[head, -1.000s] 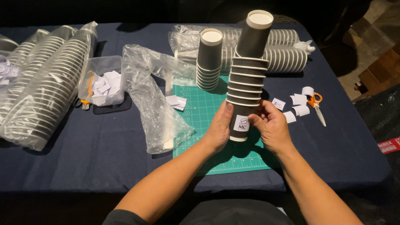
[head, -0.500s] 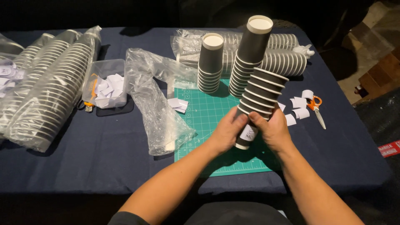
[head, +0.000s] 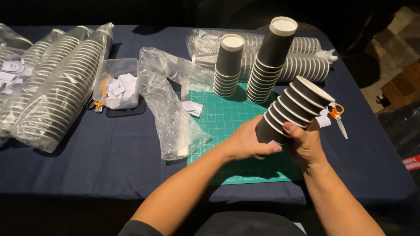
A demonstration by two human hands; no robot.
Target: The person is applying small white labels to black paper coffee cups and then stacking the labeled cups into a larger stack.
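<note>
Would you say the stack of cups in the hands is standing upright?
No, the held stack of cups is tilted, its open end toward the scissors.

Bright overhead light on the table [head: 109,166], sharp focus; surroundings fall into deep shadow.

Two bare forearms are seen, with no watch, ring or glove worn on the left hand [head: 247,142] or the right hand [head: 306,146]. A dark short sleeve [head: 138,228] is glimpsed at the left upper arm, and dark clothing [head: 249,225] is seen at the lower edge.
</note>
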